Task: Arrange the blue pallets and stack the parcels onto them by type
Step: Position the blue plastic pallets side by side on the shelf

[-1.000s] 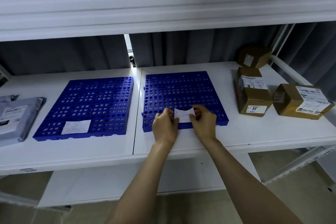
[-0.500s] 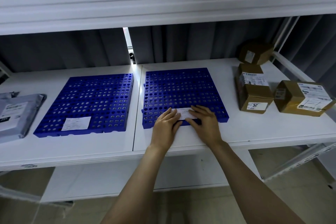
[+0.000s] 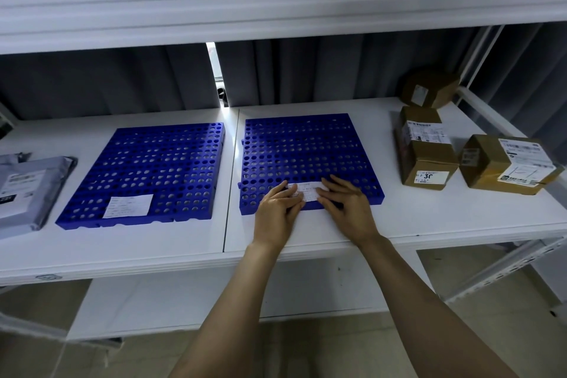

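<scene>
Head camera: a person stands at a white shelf (image 3: 429,221) where two blue pallets lie flat, side by side and a little apart, the seam between the shelf boards running between them. The left pallet (image 3: 159,163) carries one white label (image 3: 128,206) near its front edge. A second label (image 3: 308,190) lies on the front edge of the right pallet (image 3: 306,147), its long axis running left to right along that edge. Both hands are on it: the left hand (image 3: 277,212) and the right hand (image 3: 346,209) press down with flat, straight fingers, one at each end of the slip, gripping nothing.

Three brown cardboard boxes stand on the shelf to the right of the pallets, none on a pallet. The middle box (image 3: 426,147) points its long axis front to back and shows a sticker reading "30" on its near face. The back box (image 3: 429,89) and the right-hand box (image 3: 506,166) bear shipping labels whose print is too small to read. One grey mailer bag (image 3: 27,190) lies flat at the far left, beside the left pallet, its print also illegible. The print on both pallet labels cannot be made out.
</scene>
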{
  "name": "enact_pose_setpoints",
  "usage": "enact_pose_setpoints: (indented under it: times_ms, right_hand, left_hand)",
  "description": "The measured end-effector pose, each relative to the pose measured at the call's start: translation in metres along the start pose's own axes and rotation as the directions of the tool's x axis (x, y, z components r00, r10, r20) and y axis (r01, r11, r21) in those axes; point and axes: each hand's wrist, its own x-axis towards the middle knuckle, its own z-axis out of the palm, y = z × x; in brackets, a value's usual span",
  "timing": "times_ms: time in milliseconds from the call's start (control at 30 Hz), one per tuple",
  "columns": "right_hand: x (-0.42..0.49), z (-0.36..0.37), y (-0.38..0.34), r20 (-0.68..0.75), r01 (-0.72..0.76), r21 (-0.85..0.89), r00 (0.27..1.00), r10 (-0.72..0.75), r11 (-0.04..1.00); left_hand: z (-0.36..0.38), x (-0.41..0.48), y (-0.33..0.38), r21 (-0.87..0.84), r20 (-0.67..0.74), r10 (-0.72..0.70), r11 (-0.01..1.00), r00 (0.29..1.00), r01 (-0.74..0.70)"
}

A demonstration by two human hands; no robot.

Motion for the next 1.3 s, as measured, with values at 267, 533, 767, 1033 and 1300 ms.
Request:
enact_pose_setpoints:
  times_ms: [267,533,767,1033,1300]
  right_hand:
    - [0.0,0.001,-0.001,-0.022,-0.009,-0.014,1.0,0.009,1.0]
    - [-0.005,0.005,-0.008,-0.078,0.048,-0.198,0.995,-0.065,0.979]
    - [-0.004,0.006,-0.011,-0.112,0.057,-0.223,0.99,-0.084,0.973]
    - [-0.009,0.001,-0.007,-0.043,0.087,-0.214,0.994,-0.098,0.973]
    - [-0.008,-0.002,-0.009,-0.046,0.109,-0.239,0.991,-0.124,0.965]
  left_hand:
    - [-0.002,-0.001,0.003,0.029,-0.001,0.008,1.0,1.0,-0.008]
    - [0.002,-0.003,0.013,0.353,-0.018,0.172,0.923,0.985,-0.155]
    - [0.012,-0.013,0.018,0.418,0.033,0.306,0.86,0.951,-0.291]
    - [0.007,-0.014,0.021,0.406,0.029,0.29,0.871,0.956,-0.277]
    - [0.009,-0.016,0.019,0.391,0.042,0.245,0.888,0.969,-0.241]
